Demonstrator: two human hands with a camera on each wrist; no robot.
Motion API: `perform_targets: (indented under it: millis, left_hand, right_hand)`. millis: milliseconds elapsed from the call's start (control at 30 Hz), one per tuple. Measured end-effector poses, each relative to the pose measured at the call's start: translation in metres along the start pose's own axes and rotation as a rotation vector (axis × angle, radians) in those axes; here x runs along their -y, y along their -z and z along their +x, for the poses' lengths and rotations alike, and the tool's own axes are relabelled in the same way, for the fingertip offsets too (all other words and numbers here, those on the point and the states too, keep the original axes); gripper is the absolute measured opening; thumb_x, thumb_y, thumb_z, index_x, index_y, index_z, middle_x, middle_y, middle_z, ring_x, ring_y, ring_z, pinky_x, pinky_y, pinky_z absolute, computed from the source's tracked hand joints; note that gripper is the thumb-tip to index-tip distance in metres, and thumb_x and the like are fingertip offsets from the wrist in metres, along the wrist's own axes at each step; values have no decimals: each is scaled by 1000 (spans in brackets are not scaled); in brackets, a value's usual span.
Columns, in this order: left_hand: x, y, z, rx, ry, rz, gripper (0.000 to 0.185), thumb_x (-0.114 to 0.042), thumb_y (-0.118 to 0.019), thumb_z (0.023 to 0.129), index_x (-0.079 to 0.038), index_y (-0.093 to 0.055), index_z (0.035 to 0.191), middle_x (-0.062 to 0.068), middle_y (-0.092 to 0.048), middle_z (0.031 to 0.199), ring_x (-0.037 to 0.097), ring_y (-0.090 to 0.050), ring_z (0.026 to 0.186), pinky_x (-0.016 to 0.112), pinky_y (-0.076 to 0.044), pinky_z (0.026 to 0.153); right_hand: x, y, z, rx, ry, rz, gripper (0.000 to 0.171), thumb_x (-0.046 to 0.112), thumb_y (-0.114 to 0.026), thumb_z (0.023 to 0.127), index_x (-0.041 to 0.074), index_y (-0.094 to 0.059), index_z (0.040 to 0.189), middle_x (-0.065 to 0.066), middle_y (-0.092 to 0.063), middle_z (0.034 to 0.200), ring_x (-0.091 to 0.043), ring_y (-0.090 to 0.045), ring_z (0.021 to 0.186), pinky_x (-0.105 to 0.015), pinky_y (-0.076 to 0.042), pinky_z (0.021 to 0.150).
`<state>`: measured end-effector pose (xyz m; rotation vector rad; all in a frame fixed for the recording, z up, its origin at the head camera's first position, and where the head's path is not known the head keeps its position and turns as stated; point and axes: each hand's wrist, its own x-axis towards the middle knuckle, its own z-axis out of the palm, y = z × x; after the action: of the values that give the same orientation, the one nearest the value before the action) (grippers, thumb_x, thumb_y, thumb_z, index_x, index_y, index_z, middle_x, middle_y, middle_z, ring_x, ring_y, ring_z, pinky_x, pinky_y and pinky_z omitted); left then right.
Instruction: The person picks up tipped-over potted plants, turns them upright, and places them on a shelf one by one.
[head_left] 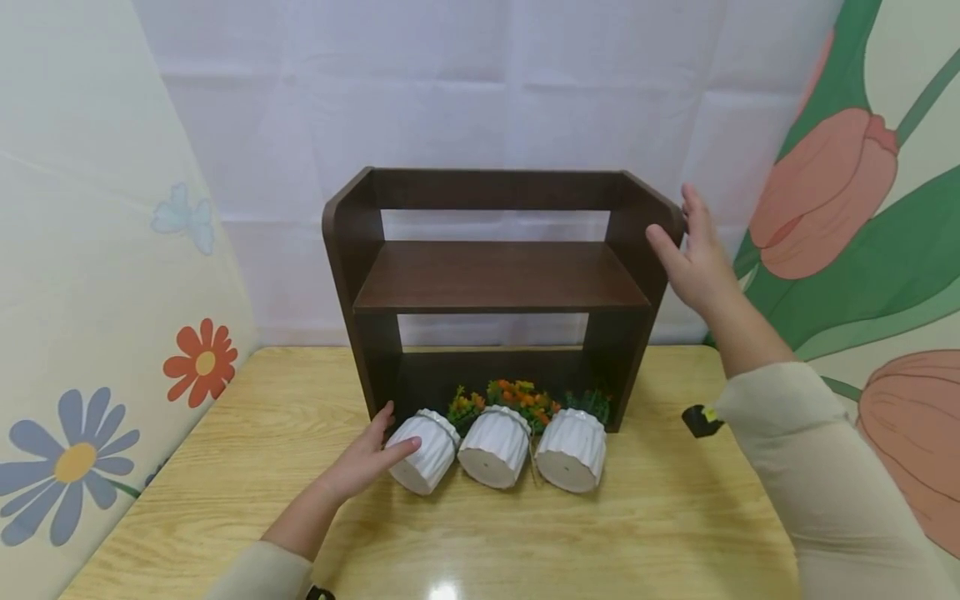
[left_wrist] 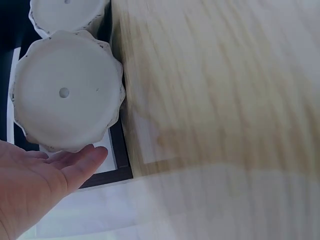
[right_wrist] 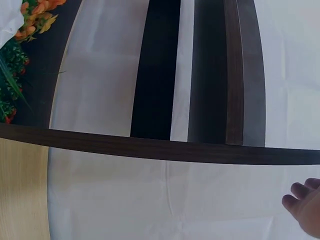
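- In front of the dark shelf [head_left: 495, 279], the open left hand [head_left: 367, 458] is touching the leftmost tipped white pot [head_left: 423, 450].
- At the shelf's right end, the open right hand [head_left: 693, 258] is resting its straight fingers.

The place looked like a staged recording corner rather than a lived-in room. A creased white cloth backdrop [head_left: 480, 100] hung behind a light wooden worktop [head_left: 660, 517]. Cream panels printed with large cartoon flowers [head_left: 82, 450] and pink tulips [head_left: 825, 192] leaned in on both sides, closing off the space like a booth.
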<state>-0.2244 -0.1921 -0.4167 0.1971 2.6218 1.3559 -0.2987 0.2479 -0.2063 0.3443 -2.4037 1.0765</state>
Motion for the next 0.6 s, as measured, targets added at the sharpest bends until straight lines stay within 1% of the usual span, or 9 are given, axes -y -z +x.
perform_targets:
  millis: [133, 300, 433, 600]
  left_hand:
    - [-1, -3, 4, 12, 17, -9, 98, -47, -61, 92, 2, -5, 156, 31, -19, 158, 49, -24, 144, 61, -26, 115]
    - [-3, -7, 7, 15, 32, 13, 100, -50, -61, 91, 4, -6, 155, 31, -16, 159, 48, -21, 145, 63, -24, 115]
    - [-4, -9, 9, 4, 38, 15, 101, -49, -63, 90, 5, -7, 154, 31, -16, 159, 48, -23, 144, 62, -25, 115]
    - [-5, -10, 11, 0, 35, 43, 102, -46, -67, 88, 8, -10, 153, 34, -22, 156, 49, -29, 141, 61, -28, 114]
  right_hand:
    - [2, -1, 7, 0, 1, -4, 76, 49, -43, 100, 20, -4, 159, -21, -12, 163, -42, -18, 148, -63, -16, 118]
    - [8, 0, 12, 29, -42, -43, 78, 52, -43, 99, 23, -2, 159, -19, -11, 164, -41, -16, 149, -66, -15, 116]
    - [11, -1, 15, 48, -55, -80, 78, 54, -43, 99, 24, -2, 159, -17, -11, 164, -40, -16, 149, -67, -15, 116]
    - [11, -1, 15, 59, -68, -106, 78, 55, -43, 98, 28, -1, 159, -12, -10, 166, -41, -14, 150, -67, -13, 116]
